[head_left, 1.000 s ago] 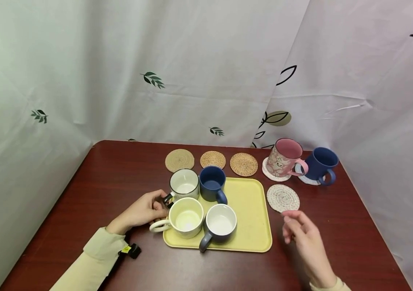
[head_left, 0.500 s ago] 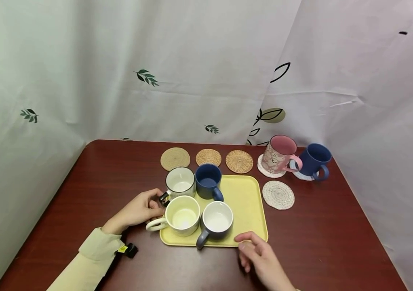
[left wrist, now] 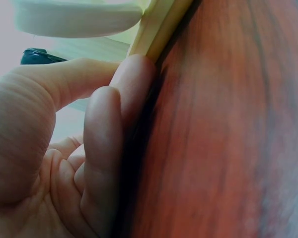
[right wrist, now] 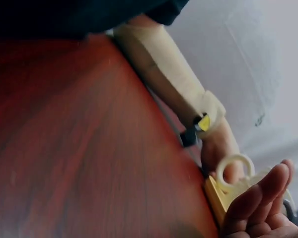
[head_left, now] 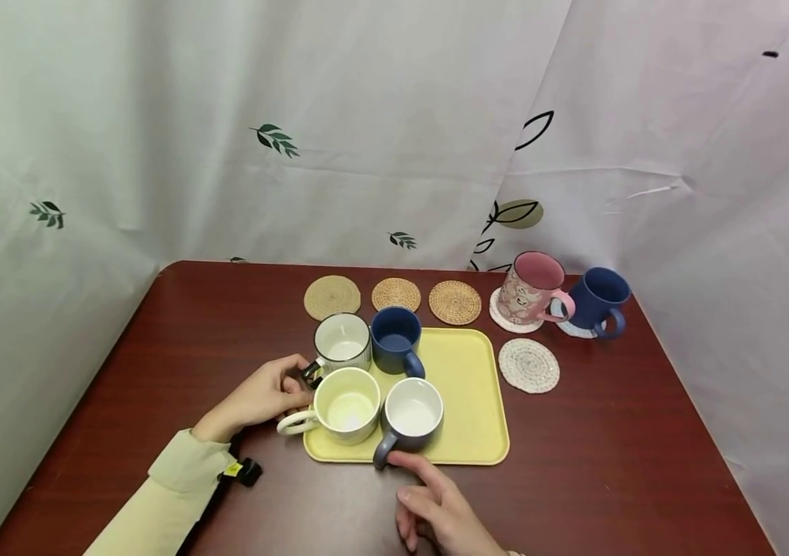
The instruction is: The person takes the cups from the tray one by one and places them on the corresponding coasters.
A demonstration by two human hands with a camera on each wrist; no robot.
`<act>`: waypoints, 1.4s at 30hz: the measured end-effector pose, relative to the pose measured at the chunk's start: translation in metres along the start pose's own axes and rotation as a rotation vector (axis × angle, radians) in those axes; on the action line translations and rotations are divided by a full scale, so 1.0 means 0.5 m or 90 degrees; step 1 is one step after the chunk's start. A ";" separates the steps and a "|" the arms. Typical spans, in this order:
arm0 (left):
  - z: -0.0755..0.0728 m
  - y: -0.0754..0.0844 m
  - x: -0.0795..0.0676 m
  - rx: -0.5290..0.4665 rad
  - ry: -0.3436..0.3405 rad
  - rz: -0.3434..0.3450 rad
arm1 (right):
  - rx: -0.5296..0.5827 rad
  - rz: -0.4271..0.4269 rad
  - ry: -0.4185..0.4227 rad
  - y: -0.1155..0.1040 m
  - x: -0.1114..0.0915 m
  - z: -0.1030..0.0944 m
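My left hand (head_left: 262, 398) pinches the left rim of the yellow tray (head_left: 471, 394); the left wrist view shows its fingertips (left wrist: 134, 74) right at the tray edge. My right hand (head_left: 439, 506) is at the tray's front side, its forefinger reaching to the handle of the grey mug with white inside (head_left: 411, 413). Its thumb stays apart from that finger. Beside the grey mug stands a cream mug (head_left: 347, 405), handle out over the left rim. Behind them are a white mug with dark rim (head_left: 342, 340) and a blue mug (head_left: 396, 340).
Three woven coasters (head_left: 455, 302) lie behind the tray. At the back right, a pink mug (head_left: 532, 286) and another blue mug (head_left: 597, 297) stand on pale coasters. A speckled coaster (head_left: 529, 365) lies right of the tray. A white curtain (head_left: 367, 154) hangs behind the table.
My right hand has moved left from beside the speckled coaster, along the tray's front, to the grey mug's handle. The left hand stays at the tray; the head view has shifted slightly.
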State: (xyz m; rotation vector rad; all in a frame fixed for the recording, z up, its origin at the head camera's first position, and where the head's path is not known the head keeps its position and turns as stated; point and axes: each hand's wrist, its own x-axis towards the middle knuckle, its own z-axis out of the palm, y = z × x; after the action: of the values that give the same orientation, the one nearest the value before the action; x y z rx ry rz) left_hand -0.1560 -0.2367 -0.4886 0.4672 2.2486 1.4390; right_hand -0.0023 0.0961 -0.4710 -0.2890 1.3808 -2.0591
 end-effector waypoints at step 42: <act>-0.002 -0.004 0.001 -0.007 -0.001 0.001 | -0.156 -0.044 0.399 0.018 0.043 0.054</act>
State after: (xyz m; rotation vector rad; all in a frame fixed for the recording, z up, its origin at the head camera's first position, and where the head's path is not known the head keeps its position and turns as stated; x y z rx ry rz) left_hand -0.1567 -0.2379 -0.4900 0.4673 2.2383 1.4497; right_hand -0.0019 0.0605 -0.4712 0.2402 2.0217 -2.1287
